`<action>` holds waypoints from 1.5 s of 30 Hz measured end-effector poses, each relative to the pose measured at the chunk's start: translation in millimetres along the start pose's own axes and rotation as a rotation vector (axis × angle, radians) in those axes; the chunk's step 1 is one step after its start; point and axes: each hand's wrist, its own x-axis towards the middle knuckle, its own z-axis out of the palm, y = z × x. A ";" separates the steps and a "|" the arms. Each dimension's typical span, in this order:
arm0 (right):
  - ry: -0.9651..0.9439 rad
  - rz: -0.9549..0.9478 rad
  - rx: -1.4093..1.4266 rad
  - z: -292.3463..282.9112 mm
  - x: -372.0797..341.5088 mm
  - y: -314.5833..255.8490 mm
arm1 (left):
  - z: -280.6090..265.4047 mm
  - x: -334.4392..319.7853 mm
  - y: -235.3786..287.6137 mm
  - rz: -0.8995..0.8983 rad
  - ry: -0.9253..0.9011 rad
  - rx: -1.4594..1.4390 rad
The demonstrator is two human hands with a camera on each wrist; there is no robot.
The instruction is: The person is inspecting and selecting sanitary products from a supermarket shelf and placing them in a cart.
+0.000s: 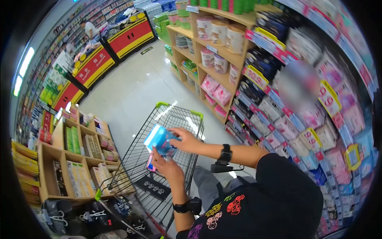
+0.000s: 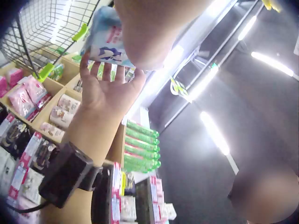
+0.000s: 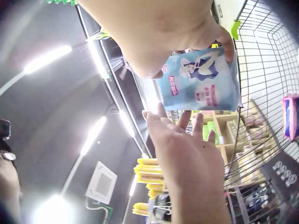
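A light-blue soft pack of sanitary pads (image 1: 160,137), printed with a figure in a hat and pink lettering, is held over the shopping cart (image 1: 137,131). My right hand (image 1: 186,140) grips its right side, with fingers over the top. At the near lower edge, my left hand (image 1: 167,165) holds it by the fingertips, index finger pointing up along it. In the right wrist view the pack's printed face (image 3: 198,79) is tilted upward, and the left fingers (image 3: 184,120) meet its lower edge. The left wrist view shows right-hand fingers (image 2: 107,72) at the opposite edge.
A small pink-and-blue package (image 3: 292,116) lies in the cart beside a black panel (image 1: 153,187). Low wooden shelves (image 1: 75,159) with boxes stand left, above shoes (image 1: 95,215). Paper rolls (image 1: 219,34) and hanging packages (image 1: 288,127) line the right. Pale floor (image 1: 123,85) stretches ahead.
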 end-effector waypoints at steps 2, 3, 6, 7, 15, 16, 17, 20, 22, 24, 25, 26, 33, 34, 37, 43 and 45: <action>-0.030 0.317 0.500 -32.7 -45.2 -42.3 | -9.4 -37.0 23.4 0.313 0.114 0.135; -0.053 0.468 0.748 -48.7 -68.8 -54.6 | -15.4 -52.8 35.7 0.382 0.069 0.147; -0.057 0.348 0.590 -88.0 -136.5 -67.3 | -35.0 -92.1 81.3 0.558 -0.093 0.125; -0.023 0.265 0.467 -101.3 -158.6 -74.4 | -36.7 -100.5 91.2 0.591 -0.168 0.031; 0.383 -0.095 -0.138 -161.2 -322.4 -142.5 | -46.8 -173.7 154.7 0.465 -0.692 -0.772; 0.436 -0.121 -0.174 -162.0 -341.5 -147.5 | -51.0 -184.0 162.4 0.468 -0.750 -0.797; 0.489 -0.144 -0.209 -160.7 -360.5 -152.0 | -56.6 -194.8 166.7 0.469 -0.809 -0.820; 0.576 -0.147 -0.258 -141.7 -412.9 -165.0 | -73.7 -230.5 162.5 0.466 -0.943 -0.887; 0.579 -0.106 -0.228 -126.9 -443.7 -171.8 | -89.3 -254.8 157.9 0.434 -1.005 -0.902; 0.552 -0.079 0.056 -107.3 -473.2 -168.5 | -102.7 -281.0 148.7 0.478 -1.015 -0.869; 0.536 -0.063 0.203 -97.9 -487.1 -168.1 | -110.0 -293.8 142.2 0.497 -1.017 -0.847; 0.525 -0.008 0.356 -88.6 -501.0 -170.5 | -118.6 -304.5 135.2 0.570 -1.012 -0.777; 0.473 -0.014 1.335 -56.6 -591.6 -192.2 | -145.4 -389.7 134.6 0.502 -0.871 -1.058; 0.429 0.019 1.361 -57.6 -607.2 -193.0 | -144.4 -401.6 139.0 0.462 -0.890 -1.062; 0.278 -0.044 1.591 -59.0 -643.8 -212.4 | -133.8 -435.9 154.3 0.344 -0.946 -1.066; 0.452 -0.010 1.506 -75.6 -732.9 -219.2 | -113.6 -524.6 186.9 0.177 -1.360 -1.154; 0.555 -0.006 1.518 -86.3 -768.2 -214.3 | -109.0 -559.2 202.9 0.158 -1.443 -1.119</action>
